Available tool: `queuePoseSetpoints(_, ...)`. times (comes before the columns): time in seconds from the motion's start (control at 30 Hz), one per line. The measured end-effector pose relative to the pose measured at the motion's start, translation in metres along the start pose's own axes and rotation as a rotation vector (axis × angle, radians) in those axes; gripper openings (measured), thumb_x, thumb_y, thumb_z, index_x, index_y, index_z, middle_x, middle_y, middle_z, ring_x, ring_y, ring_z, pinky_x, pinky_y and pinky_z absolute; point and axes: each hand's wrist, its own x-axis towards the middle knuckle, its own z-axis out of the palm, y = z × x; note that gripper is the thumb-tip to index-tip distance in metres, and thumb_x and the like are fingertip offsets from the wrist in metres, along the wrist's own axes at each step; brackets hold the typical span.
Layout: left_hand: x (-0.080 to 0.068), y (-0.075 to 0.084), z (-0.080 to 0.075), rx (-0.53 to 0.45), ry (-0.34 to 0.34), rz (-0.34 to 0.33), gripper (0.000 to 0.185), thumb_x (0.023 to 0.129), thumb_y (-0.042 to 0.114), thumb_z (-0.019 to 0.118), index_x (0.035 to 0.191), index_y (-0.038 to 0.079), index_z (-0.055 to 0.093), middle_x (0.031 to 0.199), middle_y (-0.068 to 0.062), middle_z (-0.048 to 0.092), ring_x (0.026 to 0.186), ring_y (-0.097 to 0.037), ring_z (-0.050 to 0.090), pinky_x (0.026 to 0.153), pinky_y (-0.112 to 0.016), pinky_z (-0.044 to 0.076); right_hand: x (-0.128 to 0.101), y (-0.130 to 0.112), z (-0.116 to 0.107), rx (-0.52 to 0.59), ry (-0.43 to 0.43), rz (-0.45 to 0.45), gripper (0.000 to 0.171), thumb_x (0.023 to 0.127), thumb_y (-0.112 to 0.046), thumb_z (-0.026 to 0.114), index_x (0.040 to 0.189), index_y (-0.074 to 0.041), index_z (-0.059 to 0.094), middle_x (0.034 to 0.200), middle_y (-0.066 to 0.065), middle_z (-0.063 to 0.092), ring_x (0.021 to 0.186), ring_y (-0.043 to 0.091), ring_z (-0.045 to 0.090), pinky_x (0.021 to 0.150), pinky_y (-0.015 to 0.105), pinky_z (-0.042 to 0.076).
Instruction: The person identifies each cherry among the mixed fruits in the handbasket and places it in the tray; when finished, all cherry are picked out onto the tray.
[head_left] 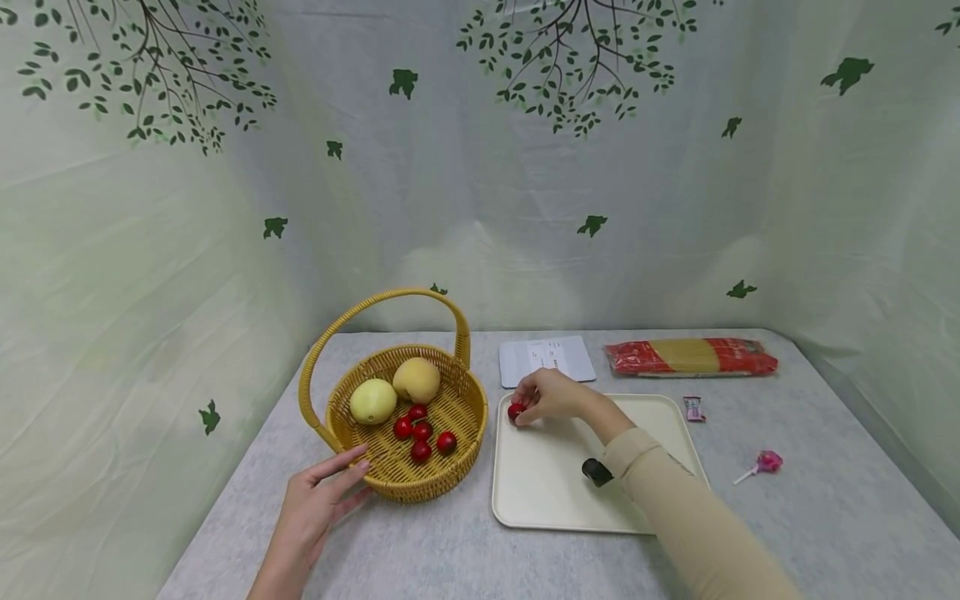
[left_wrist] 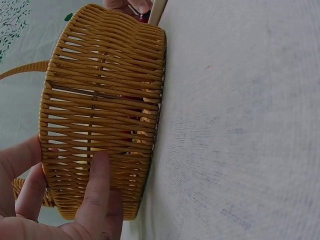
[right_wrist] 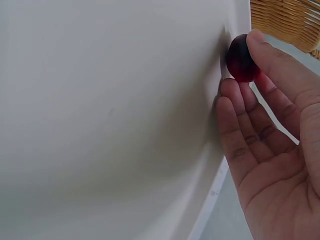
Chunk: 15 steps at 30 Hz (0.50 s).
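A yellow wicker basket with a tall handle stands left of centre. In it lie two pale yellow round fruits and several red cherries. My left hand holds the basket's near-left rim, some fingertips over the edge and others against the outer weave. Over the far-left corner of a cream tray, my right hand pinches a dark red cherry between thumb and fingers. The curled lower fingers lie close along the tray's wall in the right wrist view.
Behind the tray lie a white printed card and a red-and-yellow packet. To the tray's right are a small wrapped candy and a pink lollipop. A leaf-printed curtain surrounds the grey table.
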Motion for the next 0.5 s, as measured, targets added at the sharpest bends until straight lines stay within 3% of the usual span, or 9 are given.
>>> queuePoseSetpoints(0.5,-0.0009,-0.0001,0.0008,0.001,0.007,0.011,0.049,0.099,0.017,0.080,0.145,0.003,0.067,0.135,0.009,0.070,0.115,-0.009,0.071,0.098,-0.040,0.066,-0.0010,-0.0043,-0.0069,-0.048,-0.009,-0.011,0.022,0.088,-0.016,0.091,0.102,-0.006,0.077,0.088,0.000,0.075,0.082,0.008,0.064,0.077,0.021,0.054)
